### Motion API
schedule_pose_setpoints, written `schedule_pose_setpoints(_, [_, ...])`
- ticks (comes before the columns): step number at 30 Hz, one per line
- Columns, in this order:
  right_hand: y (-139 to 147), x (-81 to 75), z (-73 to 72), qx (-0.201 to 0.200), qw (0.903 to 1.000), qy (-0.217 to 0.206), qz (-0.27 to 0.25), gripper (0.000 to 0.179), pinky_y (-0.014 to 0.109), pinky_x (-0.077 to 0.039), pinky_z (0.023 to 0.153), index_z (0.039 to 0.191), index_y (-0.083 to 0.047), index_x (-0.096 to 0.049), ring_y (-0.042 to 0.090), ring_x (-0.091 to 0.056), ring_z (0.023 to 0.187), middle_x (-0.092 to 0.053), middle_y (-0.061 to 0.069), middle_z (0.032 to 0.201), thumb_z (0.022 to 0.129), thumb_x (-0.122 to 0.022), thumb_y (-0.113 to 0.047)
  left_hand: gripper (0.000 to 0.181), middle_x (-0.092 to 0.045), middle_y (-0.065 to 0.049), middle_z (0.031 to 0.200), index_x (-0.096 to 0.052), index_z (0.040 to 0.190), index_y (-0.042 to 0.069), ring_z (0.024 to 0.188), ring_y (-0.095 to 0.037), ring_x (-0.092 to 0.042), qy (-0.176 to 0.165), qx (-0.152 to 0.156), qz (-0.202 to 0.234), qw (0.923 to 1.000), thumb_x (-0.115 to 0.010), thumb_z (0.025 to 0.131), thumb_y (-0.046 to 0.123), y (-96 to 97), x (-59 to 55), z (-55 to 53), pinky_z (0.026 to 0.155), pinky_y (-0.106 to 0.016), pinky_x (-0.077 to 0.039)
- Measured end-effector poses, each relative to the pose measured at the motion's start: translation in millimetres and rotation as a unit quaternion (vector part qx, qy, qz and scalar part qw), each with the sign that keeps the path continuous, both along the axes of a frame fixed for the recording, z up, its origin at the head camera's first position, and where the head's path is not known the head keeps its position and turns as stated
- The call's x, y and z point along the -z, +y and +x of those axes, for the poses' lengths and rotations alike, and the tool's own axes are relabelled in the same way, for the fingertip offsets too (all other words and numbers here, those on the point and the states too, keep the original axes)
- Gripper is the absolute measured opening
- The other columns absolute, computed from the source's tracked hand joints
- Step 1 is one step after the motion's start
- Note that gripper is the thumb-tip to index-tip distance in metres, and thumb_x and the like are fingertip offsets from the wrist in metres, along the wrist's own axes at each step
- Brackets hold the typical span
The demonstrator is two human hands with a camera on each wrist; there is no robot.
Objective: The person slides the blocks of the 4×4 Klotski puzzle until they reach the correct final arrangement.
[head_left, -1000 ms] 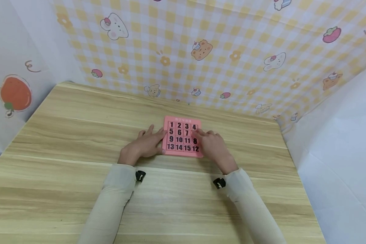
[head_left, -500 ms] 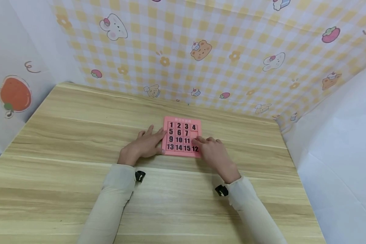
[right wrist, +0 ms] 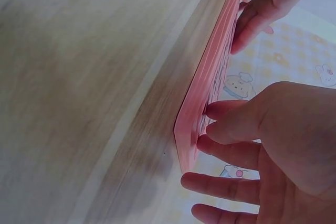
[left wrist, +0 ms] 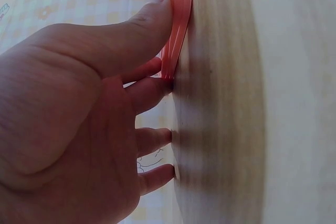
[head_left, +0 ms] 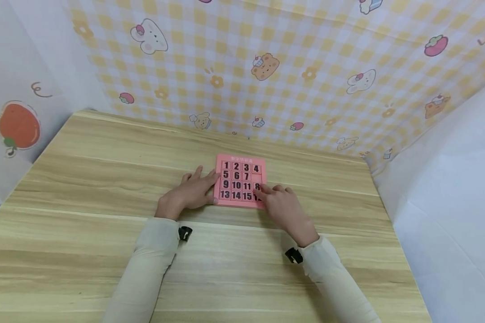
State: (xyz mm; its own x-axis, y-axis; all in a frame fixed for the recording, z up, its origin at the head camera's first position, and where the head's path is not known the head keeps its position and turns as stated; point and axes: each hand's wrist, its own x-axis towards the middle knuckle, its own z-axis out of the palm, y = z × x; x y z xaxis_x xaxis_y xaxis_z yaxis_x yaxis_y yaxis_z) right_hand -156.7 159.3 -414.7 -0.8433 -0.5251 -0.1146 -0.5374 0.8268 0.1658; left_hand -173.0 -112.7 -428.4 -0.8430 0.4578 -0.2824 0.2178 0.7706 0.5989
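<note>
A pink sliding number puzzle lies flat on the wooden table. Its tiles bear black numerals, and the bare slot sits under the 4 in the right column. My left hand holds the puzzle's frame at its left side, thumb near the front-left corner and fingers spread farther up. In the left wrist view the thumb lies along the pink edge. My right hand reaches in from the right, its fingertips on the tiles 8 and 12. The 12 is partly covered. In the right wrist view, its other fingers extend beside the frame.
The wooden table stretches around the puzzle. A yellow checked cloth with cartoon prints hangs behind its far edge, and white sheeting stands on the right. Small black bands show at both cuffs.
My right hand has drawn back toward the front of the puzzle, uncovering the slot under the 4. Its fingers now lie on the lower right tiles. The left hand stays in place.
</note>
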Motion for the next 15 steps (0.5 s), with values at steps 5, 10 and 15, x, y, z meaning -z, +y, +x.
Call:
schedule_pose_setpoints(5, [-0.4,1.4,-0.4,0.003,1.0000,0.000,-0.002,0.039,0.049,-0.055,0.091,0.141,-0.027,-0.057,0.032,-0.061,0.122,-0.054,0.003,0.146,0.104,-0.048,-0.016,0.079,-0.014,-0.014,0.164,-0.021,0.158,0.009,0.151,-0.043,0.007,0.004,0.000,-0.003,1.0000,-0.065,0.095,0.030,-0.4,0.9,-0.7,0.120,-0.060,0.003])
schedule_pose_setpoints(10, [-0.8,2.3,-1.3,0.002,1.0000,0.002,-0.008,0.038,0.050,-0.055,0.091,0.140,-0.027,-0.058,0.032,-0.061,0.121,-0.055,0.003,0.145,0.105,-0.047,-0.016,0.079,-0.014,-0.014,0.164,-0.021,0.158,0.009,0.151,-0.044,0.007,0.005,0.000,-0.004,1.0000,-0.064,0.096,0.029,-1.1,1.2,-0.2,0.120,-0.061,0.002])
schedule_pose_setpoints(15, [-1.1,2.3,-1.5,0.005,1.0000,-0.002,-0.008,0.038,0.050,-0.054,0.093,0.140,-0.026,-0.058,0.032,-0.061,0.121,-0.054,0.003,0.146,0.105,-0.047,-0.017,0.079,-0.014,-0.015,0.164,-0.022,0.158,0.008,0.151,-0.044,0.007,0.004,-0.001,-0.001,1.0000,-0.064,0.096,0.029,-0.7,1.3,0.0,0.120,-0.061,0.002])
